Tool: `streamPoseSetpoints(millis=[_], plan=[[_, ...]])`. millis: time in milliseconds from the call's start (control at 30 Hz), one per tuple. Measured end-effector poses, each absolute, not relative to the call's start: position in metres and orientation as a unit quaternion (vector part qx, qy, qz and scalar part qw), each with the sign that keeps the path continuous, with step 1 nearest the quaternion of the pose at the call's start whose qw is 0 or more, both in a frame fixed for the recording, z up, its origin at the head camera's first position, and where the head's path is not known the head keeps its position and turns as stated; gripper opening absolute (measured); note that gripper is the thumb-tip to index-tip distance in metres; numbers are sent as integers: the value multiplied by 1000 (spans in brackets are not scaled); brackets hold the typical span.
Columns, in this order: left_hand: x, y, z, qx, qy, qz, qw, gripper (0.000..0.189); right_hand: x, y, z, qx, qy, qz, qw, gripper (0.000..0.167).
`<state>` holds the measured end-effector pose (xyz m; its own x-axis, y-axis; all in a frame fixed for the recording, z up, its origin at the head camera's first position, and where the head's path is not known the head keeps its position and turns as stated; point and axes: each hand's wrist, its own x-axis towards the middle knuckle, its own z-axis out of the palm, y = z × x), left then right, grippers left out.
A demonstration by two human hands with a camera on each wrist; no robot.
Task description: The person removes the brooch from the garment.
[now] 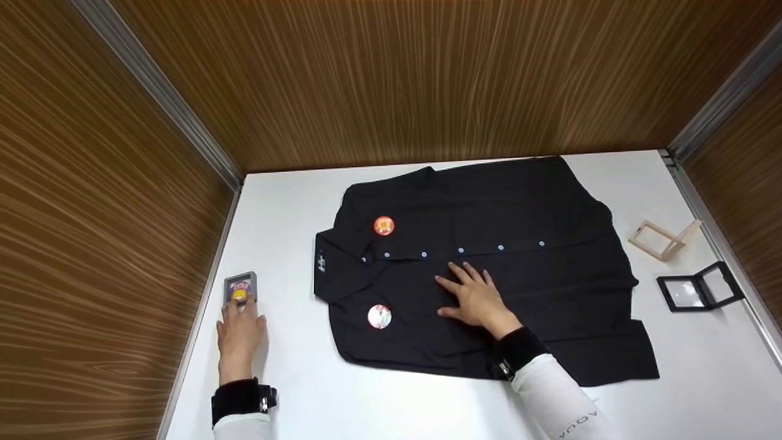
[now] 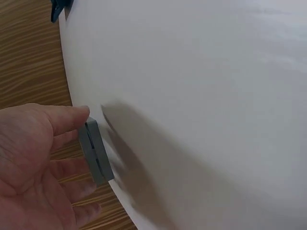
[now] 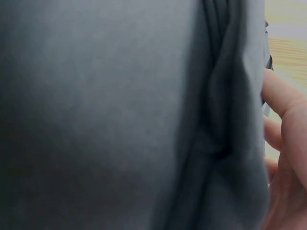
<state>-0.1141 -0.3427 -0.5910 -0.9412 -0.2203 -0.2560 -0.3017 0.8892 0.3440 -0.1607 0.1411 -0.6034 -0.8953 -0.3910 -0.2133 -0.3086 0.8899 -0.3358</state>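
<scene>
In the head view a black button-up shirt [image 1: 550, 201] lies flat, its collar to the left. An orange-red badge [image 1: 383, 225] is on its upper chest and a pale pink badge [image 1: 379, 316] on its lower chest. My right hand [image 1: 479, 302] rests spread on the shirt, below the row of buttons; dark fabric [image 3: 110, 110] fills most of the right wrist view. At the left, my left hand [image 1: 240, 333] has its fingertips over the near end of a small grey case [image 1: 228, 287] with a colourful round badge inside. Its thumb is splayed to the right.
To the right of the shirt stand an open light wooden frame [image 1: 640, 244] and an open black frame [image 1: 671, 302]. Wood-grain panels [image 1: 391, 85] enclose the white table [image 1: 287, 214] at the back and both sides.
</scene>
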Motion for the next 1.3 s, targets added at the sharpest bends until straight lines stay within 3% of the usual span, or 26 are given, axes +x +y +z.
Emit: streamPoseSetpoints(millis=[233,567,933,1300], plan=[[-114,-345,-590,-137,963,205,109,60,-159,141,-602,-179,961,-154,140,73],[-124,-358,-585,-124,972,197,30,56,-161,141,-602,-175,962,-150,148,74],[-152,-373,-583,-107,966,201,121,74,-160,141,-602,-175,960,-153,155,74],[-151,-373,-586,-95,973,195,76,63,-162,141,-601,-178,960,-151,156,73]])
